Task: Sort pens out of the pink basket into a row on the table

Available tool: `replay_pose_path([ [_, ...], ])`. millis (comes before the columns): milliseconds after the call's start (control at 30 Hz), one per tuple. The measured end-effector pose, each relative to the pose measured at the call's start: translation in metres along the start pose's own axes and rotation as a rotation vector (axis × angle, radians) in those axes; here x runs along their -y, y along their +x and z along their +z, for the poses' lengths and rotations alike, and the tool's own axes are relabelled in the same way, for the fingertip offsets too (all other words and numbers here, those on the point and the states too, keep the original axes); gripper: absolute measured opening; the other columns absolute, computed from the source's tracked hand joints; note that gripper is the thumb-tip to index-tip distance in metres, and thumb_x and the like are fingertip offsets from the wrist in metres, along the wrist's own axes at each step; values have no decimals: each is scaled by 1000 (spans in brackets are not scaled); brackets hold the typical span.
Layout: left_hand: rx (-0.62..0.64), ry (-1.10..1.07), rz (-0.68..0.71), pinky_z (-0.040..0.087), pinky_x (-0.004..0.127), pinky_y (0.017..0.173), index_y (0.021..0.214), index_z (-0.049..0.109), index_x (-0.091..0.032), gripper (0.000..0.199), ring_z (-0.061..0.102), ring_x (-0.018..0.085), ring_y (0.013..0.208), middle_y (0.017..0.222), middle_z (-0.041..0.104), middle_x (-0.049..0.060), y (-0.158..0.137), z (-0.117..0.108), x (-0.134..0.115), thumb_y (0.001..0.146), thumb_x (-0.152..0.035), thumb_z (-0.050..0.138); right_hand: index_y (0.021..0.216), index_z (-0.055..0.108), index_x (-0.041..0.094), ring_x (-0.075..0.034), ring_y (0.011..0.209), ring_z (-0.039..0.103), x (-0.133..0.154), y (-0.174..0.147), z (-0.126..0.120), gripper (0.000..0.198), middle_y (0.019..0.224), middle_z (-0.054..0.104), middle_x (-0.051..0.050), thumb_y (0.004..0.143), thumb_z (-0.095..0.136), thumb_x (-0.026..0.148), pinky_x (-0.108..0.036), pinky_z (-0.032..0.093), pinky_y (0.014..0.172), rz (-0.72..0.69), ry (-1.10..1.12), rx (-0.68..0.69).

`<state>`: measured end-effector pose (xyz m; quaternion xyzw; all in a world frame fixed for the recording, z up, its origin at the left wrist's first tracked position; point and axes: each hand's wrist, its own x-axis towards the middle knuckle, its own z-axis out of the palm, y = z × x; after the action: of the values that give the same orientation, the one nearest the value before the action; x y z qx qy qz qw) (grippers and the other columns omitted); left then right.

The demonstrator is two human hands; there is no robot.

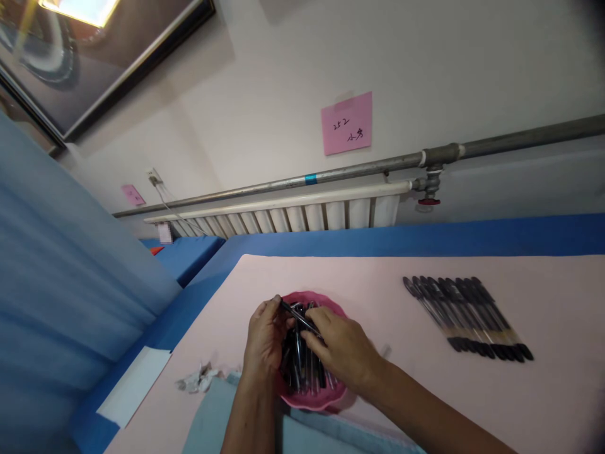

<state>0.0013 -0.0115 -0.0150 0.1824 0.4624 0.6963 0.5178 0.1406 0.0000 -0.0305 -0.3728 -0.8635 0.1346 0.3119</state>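
Above a pink scalloped bowl (326, 403), a dark pen (302, 318) is held slanted between my two hands. My left hand (265, 334) pinches its upper end with thumb and fingers. Lower down the barrel, my right hand (343, 343) has its thumb and fingers closed on the same pen. Many loose pens and clear pen parts (307, 366) lie in the bowl, partly hidden by my hands. To the right, a row of black-capped pens (466, 315) lies side by side at a slant on the pink sheet.
Crumpled whitish scraps (201, 378) lie left of the bowl. A white paper (135, 384) rests at the blue table's left edge, near a blue curtain (61, 284). Teal cloth (212, 416) is under my forearms. A radiator (293, 217) and pipe run along the wall behind.
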Motion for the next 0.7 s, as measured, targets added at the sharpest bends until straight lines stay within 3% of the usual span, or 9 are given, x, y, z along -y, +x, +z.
replay_pose_path([
  [433,-1,15,-16,45,19,50,67,53,-15,28,59,10,56,59,60,-3,-1,1,0,57,-27,76,76,50,19,-18,64,56,2,1,-1,14,73,61,-4,86,42,22,-30,40,57,49,-28,35],
  [600,0,16,-12,45,19,50,67,54,-15,27,58,9,56,61,60,-3,-1,1,0,57,-27,76,86,53,18,-20,73,59,3,2,-2,6,83,63,-5,83,48,21,-31,42,62,42,-13,37],
  [700,-2,17,-17,45,18,50,68,55,-15,28,58,9,57,61,60,-3,-1,1,0,55,-26,77,82,51,18,-19,70,58,2,2,-1,5,80,62,-5,83,47,20,-31,41,60,46,-31,35],
])
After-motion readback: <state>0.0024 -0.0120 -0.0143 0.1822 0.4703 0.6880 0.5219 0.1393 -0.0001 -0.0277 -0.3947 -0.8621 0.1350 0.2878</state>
